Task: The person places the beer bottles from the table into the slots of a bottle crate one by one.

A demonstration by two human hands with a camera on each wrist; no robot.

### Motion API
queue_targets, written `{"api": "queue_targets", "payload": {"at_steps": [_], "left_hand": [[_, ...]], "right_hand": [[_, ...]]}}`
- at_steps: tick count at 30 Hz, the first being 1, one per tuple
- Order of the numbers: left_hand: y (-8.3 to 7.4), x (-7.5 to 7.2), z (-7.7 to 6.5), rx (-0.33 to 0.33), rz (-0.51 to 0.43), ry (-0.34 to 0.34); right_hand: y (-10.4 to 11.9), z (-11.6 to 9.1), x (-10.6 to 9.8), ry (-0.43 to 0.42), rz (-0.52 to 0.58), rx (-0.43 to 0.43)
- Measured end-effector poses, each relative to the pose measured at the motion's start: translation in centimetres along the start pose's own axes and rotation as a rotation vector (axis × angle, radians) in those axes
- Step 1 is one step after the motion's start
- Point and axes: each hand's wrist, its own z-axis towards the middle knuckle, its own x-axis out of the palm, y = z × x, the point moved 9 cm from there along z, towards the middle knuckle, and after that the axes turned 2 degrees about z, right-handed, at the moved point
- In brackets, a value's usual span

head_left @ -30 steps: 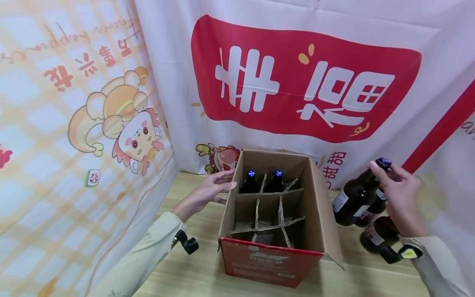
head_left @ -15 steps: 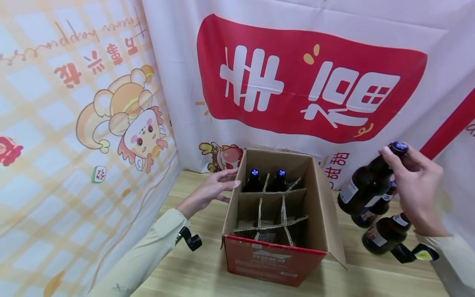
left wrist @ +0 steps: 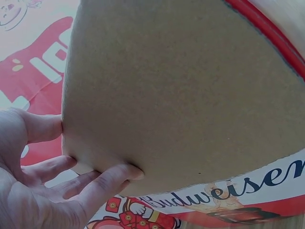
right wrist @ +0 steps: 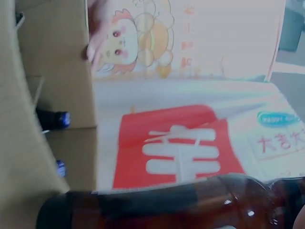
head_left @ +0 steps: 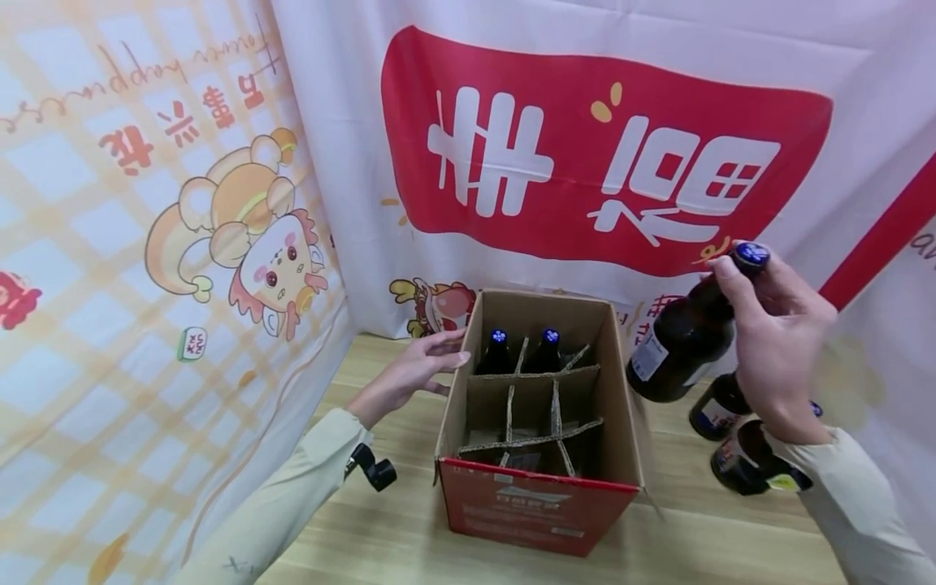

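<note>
My right hand (head_left: 786, 337) grips a brown beer bottle (head_left: 680, 349) by the neck, just below its blue cap. The bottle hangs tilted, its base close by the carton's right side; in the right wrist view the same beer bottle (right wrist: 157, 212) lies across the bottom. My left hand (head_left: 409, 370) touches the left side of the cardboard carton (head_left: 537, 508). In the left wrist view its extended fingers (left wrist: 112, 183) press on the carton's brown flap (left wrist: 181, 95). Two capped bottles, one left (head_left: 498, 355) and one right (head_left: 548, 355), stand in the carton's back compartments.
Cardboard dividers (head_left: 530, 445) split the carton into several compartments. Two more brown bottles, one behind (head_left: 720, 406) and one in front (head_left: 738, 463), stand on the wooden table (head_left: 702, 528) to the right, partly hidden by my right hand and wrist. Printed cloth (head_left: 351, 162) hangs behind and at the left.
My right hand has lifted the bottle from beside the other two and carried it up and left toward the carton. My left hand has stayed at the carton's side.
</note>
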Motion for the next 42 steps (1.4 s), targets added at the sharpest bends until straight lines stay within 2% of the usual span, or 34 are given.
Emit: {"api": "queue_targets", "payload": {"at_steps": [3, 6, 8, 9, 12, 15, 22, 28, 32, 37, 42], "left_hand": [[0.0, -0.1, 0.0, -0.004, -0.001, -0.006], [0.1, -0.1, -0.1, -0.014, 0.002, -0.006], [0.2, 0.0, -0.1, -0.018, -0.002, -0.004], [0.3, 0.0, -0.1, -0.018, -0.002, -0.006], [0.1, 0.0, 0.0, -0.010, -0.014, -0.008], [-0.1, 0.0, -0.1, -0.003, -0.018, -0.005], [-0.1, -0.1, -0.2, -0.002, -0.018, -0.014], [0.1, -0.1, -0.2, -0.009, -0.022, -0.019], [0.3, -0.3, -0.4, -0.018, -0.022, -0.032], [0.3, -0.4, -0.4, -0.022, -0.010, -0.039], [0.2, -0.3, -0.2, -0.019, -0.003, -0.030]], "right_hand": [[0.7, -0.1, 1.1, -0.003, 0.127, -0.052], [1.0, -0.4, 2.1, 0.023, 0.236, -0.033], [1.2, -0.6, 3.1, 0.071, 0.248, -0.009], [1.4, -0.7, 3.7, 0.098, 0.229, -0.003], [2.2, -1.1, 5.6, 0.181, 0.080, -0.032], [3.1, -1.4, 7.5, 0.264, -0.020, -0.090], [2.3, -1.9, 12.1, 0.474, 0.000, -0.109], [1.2, -3.6, 15.2, 0.613, -0.125, -0.128], [0.4, -4.8, 17.5, 0.711, -0.175, -0.094], [-1.3, -5.2, 19.9, 0.812, -0.205, 0.034], [-3.3, -5.5, 21.2, 0.872, -0.192, 0.166]]}}
